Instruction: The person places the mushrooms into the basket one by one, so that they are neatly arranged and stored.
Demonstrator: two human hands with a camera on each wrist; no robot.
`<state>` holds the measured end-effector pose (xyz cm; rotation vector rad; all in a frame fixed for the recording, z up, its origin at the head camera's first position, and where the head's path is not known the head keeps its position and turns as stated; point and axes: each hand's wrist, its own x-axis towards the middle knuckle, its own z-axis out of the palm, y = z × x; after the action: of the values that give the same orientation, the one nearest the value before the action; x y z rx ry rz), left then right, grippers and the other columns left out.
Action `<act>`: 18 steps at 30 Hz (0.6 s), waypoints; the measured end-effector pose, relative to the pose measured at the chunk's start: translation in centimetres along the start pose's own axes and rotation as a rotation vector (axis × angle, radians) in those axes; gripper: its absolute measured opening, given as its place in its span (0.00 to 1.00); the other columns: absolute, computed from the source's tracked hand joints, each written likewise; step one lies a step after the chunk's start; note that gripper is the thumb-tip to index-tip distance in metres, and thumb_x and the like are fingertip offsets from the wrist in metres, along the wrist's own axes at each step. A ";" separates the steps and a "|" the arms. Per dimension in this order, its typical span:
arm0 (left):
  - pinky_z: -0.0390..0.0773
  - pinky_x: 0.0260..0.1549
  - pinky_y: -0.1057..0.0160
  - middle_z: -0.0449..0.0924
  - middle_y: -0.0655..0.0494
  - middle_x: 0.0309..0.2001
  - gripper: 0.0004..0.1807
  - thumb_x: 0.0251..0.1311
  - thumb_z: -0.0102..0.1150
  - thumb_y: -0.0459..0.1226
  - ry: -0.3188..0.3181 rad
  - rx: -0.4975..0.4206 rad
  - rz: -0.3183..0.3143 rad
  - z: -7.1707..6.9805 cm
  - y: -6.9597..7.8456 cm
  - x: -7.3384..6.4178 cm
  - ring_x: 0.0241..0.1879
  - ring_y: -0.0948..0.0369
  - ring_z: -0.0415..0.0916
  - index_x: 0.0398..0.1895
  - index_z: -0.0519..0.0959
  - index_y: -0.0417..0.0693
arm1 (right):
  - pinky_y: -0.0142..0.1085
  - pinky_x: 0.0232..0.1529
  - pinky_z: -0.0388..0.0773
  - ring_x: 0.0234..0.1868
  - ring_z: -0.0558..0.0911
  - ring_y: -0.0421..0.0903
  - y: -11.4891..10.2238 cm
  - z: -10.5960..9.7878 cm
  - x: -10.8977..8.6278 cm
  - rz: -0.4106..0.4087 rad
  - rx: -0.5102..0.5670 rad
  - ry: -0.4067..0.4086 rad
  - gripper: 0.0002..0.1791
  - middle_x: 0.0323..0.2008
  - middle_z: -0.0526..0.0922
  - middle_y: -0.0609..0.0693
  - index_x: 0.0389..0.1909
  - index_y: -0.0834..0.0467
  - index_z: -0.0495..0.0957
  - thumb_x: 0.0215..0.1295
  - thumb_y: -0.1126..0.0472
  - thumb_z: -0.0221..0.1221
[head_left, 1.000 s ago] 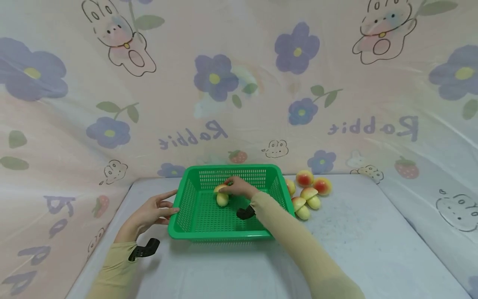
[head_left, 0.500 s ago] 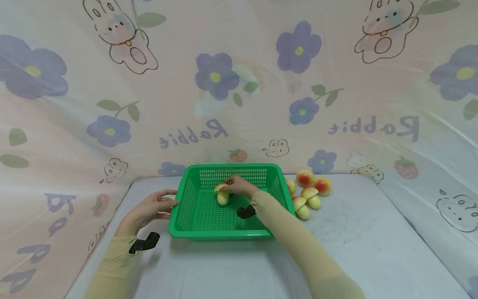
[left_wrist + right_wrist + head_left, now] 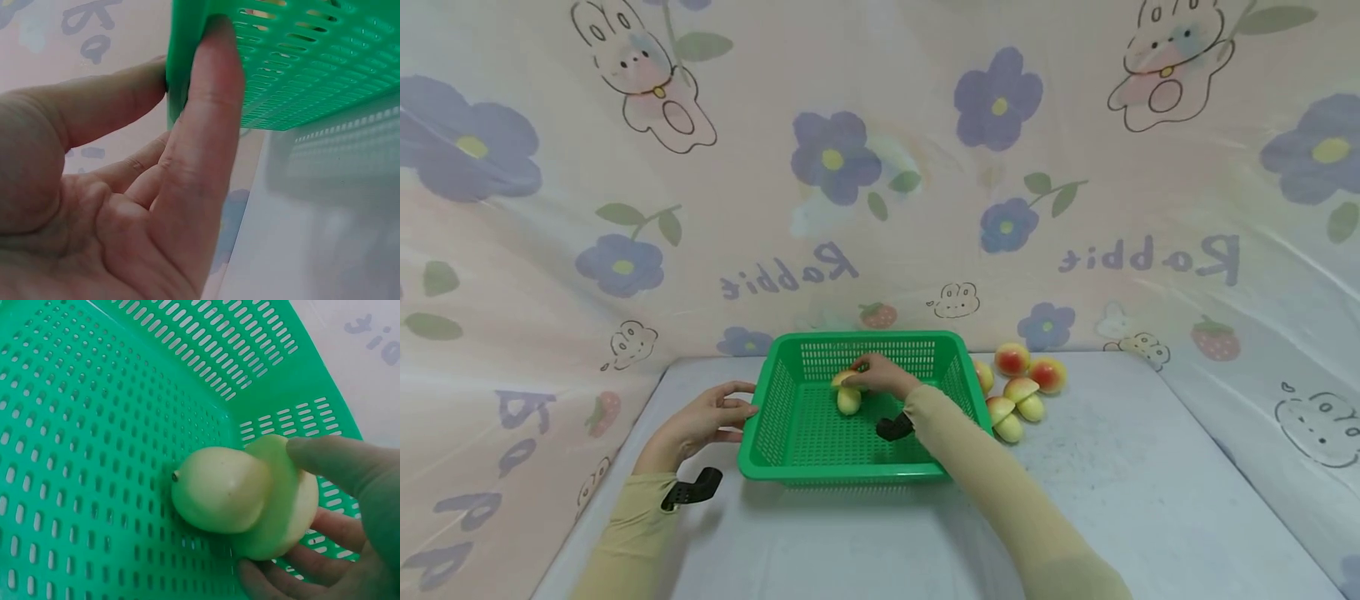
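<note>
A green plastic basket [image 3: 859,472] with slotted walls stands on the table. My left hand [image 3: 706,419] is at its left side; the left wrist view has the thumb [image 3: 119,103] and index finger [image 3: 209,119] pinching the basket's rim [image 3: 187,37]. Inside the basket, my right hand [image 3: 883,377] holds a toy mushroom [image 3: 849,403] by its cap. Seen from the right wrist, the mushroom's pale round stem [image 3: 215,490] points away from the palm, over the perforated floor. Thumb and fingers lie around the cap's edge [image 3: 294,512].
Several similar yellow toy mushrooms with reddish caps lie close to the basket's right side, among them a red-topped one [image 3: 1047,375] and one on its side [image 3: 1026,397]. A white cloth covers the table [image 3: 1150,467]. Behind hangs a rabbit-and-flower curtain [image 3: 910,225].
Little differs. The left hand has shifted slightly up along the basket's left rim since the first frame. The right hand keeps holding the mushroom in nearly the same spot.
</note>
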<state>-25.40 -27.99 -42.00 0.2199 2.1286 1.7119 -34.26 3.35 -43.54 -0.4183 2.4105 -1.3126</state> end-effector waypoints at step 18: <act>0.81 0.38 0.54 0.79 0.44 0.43 0.33 0.65 0.59 0.37 0.025 -0.012 -0.010 0.1 -0.1 0.0 0.39 0.52 0.80 0.68 0.57 0.38 | 0.46 0.46 0.78 0.44 0.79 0.50 0.2 0.0 -0.1 -0.008 -0.012 0.109 0.24 0.51 0.76 0.60 0.55 0.68 0.74 0.64 0.56 0.63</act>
<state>-25.32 -27.90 -42.14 0.1852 2.1324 1.7303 -34.20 3.44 -43.71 -0.3691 2.5090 -1.3572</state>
